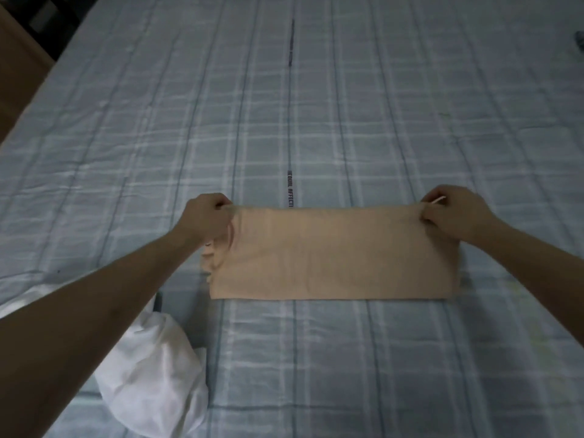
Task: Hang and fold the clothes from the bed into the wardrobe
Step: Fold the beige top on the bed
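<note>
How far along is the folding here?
Done: the peach garment already lies as a flat folded strip on the bed. In hand: the left hand and right hand pinch its far corners. Left: a white garment sits bunched near the left arm; no wardrobe shows.

Peach garment (331, 251): folded to a wide rectangle, flat on bed sheet (379, 121) (pale blue plaid, printed text strip down centre). L hand (207, 218) pinches far-left corner; R hand (455, 213) pinches far-right corner. Both forearms extended over bed. White garment (151, 374): bunched at near-left, under L forearm, apart from peach item.
</note>
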`<action>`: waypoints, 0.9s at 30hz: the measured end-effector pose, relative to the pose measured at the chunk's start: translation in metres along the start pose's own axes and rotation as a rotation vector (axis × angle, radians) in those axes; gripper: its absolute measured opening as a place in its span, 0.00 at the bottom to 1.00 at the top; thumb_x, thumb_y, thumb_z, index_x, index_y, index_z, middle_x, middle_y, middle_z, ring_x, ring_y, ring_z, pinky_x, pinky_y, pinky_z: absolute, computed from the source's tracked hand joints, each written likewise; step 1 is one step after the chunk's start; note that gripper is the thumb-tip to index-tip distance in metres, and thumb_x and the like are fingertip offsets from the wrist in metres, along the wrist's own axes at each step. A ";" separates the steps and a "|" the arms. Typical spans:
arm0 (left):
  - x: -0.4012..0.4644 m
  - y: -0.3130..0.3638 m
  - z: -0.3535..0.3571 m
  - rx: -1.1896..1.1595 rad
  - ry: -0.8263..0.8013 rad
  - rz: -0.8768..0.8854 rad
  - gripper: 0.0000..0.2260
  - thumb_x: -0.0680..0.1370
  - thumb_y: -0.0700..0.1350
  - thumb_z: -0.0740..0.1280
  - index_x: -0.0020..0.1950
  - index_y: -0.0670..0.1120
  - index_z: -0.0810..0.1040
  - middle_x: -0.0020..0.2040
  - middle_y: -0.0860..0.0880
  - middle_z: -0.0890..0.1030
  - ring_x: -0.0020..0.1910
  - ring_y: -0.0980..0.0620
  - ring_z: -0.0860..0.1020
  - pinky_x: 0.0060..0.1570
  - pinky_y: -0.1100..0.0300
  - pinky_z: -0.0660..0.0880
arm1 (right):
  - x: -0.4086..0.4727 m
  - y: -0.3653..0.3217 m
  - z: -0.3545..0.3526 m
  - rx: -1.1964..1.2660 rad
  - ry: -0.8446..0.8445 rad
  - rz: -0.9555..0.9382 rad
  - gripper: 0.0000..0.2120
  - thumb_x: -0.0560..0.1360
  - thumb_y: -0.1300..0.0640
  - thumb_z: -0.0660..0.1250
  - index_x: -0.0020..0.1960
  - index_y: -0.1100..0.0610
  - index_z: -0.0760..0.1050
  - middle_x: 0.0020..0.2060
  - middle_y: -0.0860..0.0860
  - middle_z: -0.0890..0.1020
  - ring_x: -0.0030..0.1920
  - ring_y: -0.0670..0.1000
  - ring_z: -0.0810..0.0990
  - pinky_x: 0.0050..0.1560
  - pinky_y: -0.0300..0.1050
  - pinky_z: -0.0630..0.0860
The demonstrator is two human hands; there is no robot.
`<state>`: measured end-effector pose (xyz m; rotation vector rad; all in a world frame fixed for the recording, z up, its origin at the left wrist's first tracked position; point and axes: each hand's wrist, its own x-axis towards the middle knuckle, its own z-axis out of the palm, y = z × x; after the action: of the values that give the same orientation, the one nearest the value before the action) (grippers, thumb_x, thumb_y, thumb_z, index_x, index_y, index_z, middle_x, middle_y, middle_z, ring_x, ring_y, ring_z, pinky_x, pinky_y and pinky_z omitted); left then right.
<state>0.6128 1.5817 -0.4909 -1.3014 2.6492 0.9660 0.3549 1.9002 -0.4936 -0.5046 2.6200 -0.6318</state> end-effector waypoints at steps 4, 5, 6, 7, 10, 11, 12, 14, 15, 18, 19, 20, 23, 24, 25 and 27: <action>0.005 -0.011 0.034 0.136 0.192 0.093 0.18 0.74 0.37 0.62 0.63 0.41 0.75 0.64 0.39 0.74 0.61 0.38 0.72 0.58 0.50 0.68 | 0.006 0.004 0.036 -0.117 0.162 -0.019 0.13 0.74 0.62 0.64 0.58 0.58 0.74 0.56 0.61 0.77 0.54 0.62 0.74 0.54 0.54 0.73; 0.002 -0.013 0.040 0.218 0.236 0.184 0.21 0.73 0.40 0.62 0.67 0.42 0.72 0.69 0.39 0.69 0.66 0.38 0.67 0.63 0.45 0.65 | 0.002 0.004 0.042 -0.184 0.227 -0.046 0.16 0.74 0.62 0.63 0.61 0.59 0.72 0.60 0.63 0.73 0.58 0.64 0.72 0.57 0.59 0.71; -0.002 -0.015 0.045 0.282 0.240 0.303 0.24 0.73 0.43 0.61 0.70 0.43 0.69 0.73 0.40 0.65 0.70 0.39 0.64 0.67 0.42 0.61 | -0.003 0.003 0.049 -0.231 0.306 -0.102 0.18 0.74 0.62 0.62 0.64 0.60 0.70 0.63 0.64 0.70 0.60 0.66 0.69 0.60 0.63 0.69; -0.006 -0.017 0.051 0.339 0.209 0.425 0.25 0.74 0.46 0.59 0.72 0.45 0.68 0.76 0.41 0.62 0.73 0.40 0.60 0.70 0.40 0.57 | -0.011 0.000 0.055 -0.257 0.365 -0.179 0.19 0.75 0.60 0.61 0.65 0.60 0.69 0.66 0.63 0.69 0.62 0.65 0.68 0.62 0.64 0.67; -0.016 -0.030 0.074 0.476 0.082 0.530 0.24 0.79 0.54 0.52 0.76 0.53 0.64 0.80 0.49 0.56 0.79 0.45 0.52 0.74 0.38 0.47 | -0.029 0.007 0.082 -0.390 0.279 -0.296 0.22 0.77 0.49 0.54 0.70 0.53 0.65 0.73 0.57 0.64 0.71 0.61 0.62 0.69 0.66 0.56; -0.016 -0.036 0.082 0.479 0.045 0.463 0.25 0.80 0.57 0.49 0.77 0.56 0.62 0.80 0.52 0.54 0.79 0.47 0.49 0.73 0.37 0.46 | -0.032 0.014 0.090 -0.430 0.203 -0.263 0.24 0.78 0.45 0.51 0.72 0.50 0.63 0.75 0.55 0.61 0.74 0.59 0.59 0.70 0.68 0.53; -0.014 -0.043 0.088 0.463 0.017 0.385 0.25 0.80 0.59 0.46 0.77 0.59 0.58 0.80 0.54 0.53 0.79 0.49 0.47 0.73 0.37 0.45 | -0.032 0.023 0.097 -0.440 0.142 -0.220 0.26 0.78 0.42 0.49 0.73 0.48 0.60 0.76 0.53 0.59 0.75 0.57 0.56 0.70 0.69 0.52; -0.009 -0.054 0.097 0.450 0.024 0.329 0.25 0.80 0.61 0.45 0.78 0.62 0.54 0.80 0.56 0.52 0.79 0.51 0.46 0.73 0.37 0.47 | -0.027 0.035 0.104 -0.419 0.116 -0.190 0.28 0.77 0.39 0.47 0.75 0.46 0.58 0.76 0.52 0.59 0.75 0.55 0.55 0.71 0.68 0.54; -0.007 -0.057 0.099 0.462 0.027 0.345 0.25 0.80 0.61 0.45 0.78 0.61 0.55 0.80 0.55 0.53 0.79 0.51 0.47 0.73 0.36 0.48 | -0.024 0.036 0.105 -0.414 0.117 -0.199 0.28 0.77 0.39 0.47 0.75 0.46 0.58 0.76 0.52 0.60 0.75 0.55 0.55 0.71 0.67 0.55; -0.003 -0.058 0.100 0.498 -0.001 0.373 0.26 0.79 0.60 0.47 0.78 0.60 0.56 0.79 0.53 0.56 0.78 0.48 0.50 0.73 0.37 0.47 | -0.020 0.036 0.104 -0.385 0.112 -0.207 0.29 0.76 0.38 0.48 0.75 0.44 0.58 0.76 0.50 0.60 0.75 0.53 0.55 0.72 0.65 0.53; -0.004 -0.056 0.100 0.506 0.000 0.363 0.26 0.79 0.60 0.47 0.78 0.59 0.57 0.79 0.53 0.57 0.78 0.47 0.51 0.74 0.38 0.46 | -0.020 0.036 0.102 -0.392 0.096 -0.189 0.30 0.75 0.37 0.47 0.75 0.44 0.57 0.75 0.50 0.60 0.75 0.53 0.55 0.72 0.65 0.53; -0.006 -0.051 0.099 0.512 0.010 0.350 0.26 0.79 0.60 0.47 0.77 0.58 0.58 0.79 0.51 0.58 0.78 0.46 0.52 0.74 0.38 0.45 | -0.017 0.035 0.098 -0.415 0.081 -0.180 0.31 0.73 0.36 0.47 0.74 0.43 0.58 0.75 0.50 0.61 0.74 0.54 0.56 0.71 0.65 0.54; -0.014 -0.029 0.094 0.470 0.103 0.402 0.27 0.77 0.55 0.52 0.75 0.49 0.67 0.78 0.46 0.60 0.77 0.42 0.56 0.74 0.37 0.45 | 0.002 0.020 0.067 -0.590 -0.037 -0.182 0.32 0.69 0.31 0.52 0.70 0.42 0.62 0.68 0.50 0.67 0.68 0.56 0.63 0.68 0.65 0.56; -0.018 -0.020 0.095 0.436 0.133 0.481 0.26 0.76 0.54 0.55 0.73 0.47 0.69 0.79 0.46 0.57 0.78 0.43 0.54 0.74 0.39 0.44 | 0.012 0.013 0.056 -0.650 -0.085 -0.183 0.32 0.68 0.30 0.56 0.69 0.41 0.63 0.66 0.50 0.68 0.66 0.56 0.65 0.67 0.63 0.57; -0.024 -0.009 0.099 0.403 0.145 0.574 0.26 0.76 0.53 0.57 0.73 0.47 0.69 0.80 0.47 0.55 0.79 0.44 0.52 0.74 0.39 0.43 | 0.020 0.005 0.047 -0.701 -0.137 -0.177 0.32 0.67 0.30 0.59 0.68 0.41 0.64 0.64 0.51 0.68 0.65 0.56 0.65 0.65 0.62 0.58; -0.038 0.012 0.119 0.350 0.132 0.686 0.26 0.77 0.53 0.57 0.75 0.50 0.67 0.80 0.48 0.53 0.79 0.45 0.49 0.73 0.39 0.44 | 0.032 -0.006 0.037 -0.780 -0.210 -0.156 0.31 0.64 0.30 0.64 0.64 0.41 0.68 0.62 0.51 0.67 0.64 0.57 0.65 0.63 0.59 0.59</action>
<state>0.6011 1.6785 -0.5699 -0.3917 3.2354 0.3990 0.3456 1.8680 -0.5301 -0.9392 2.5552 0.4246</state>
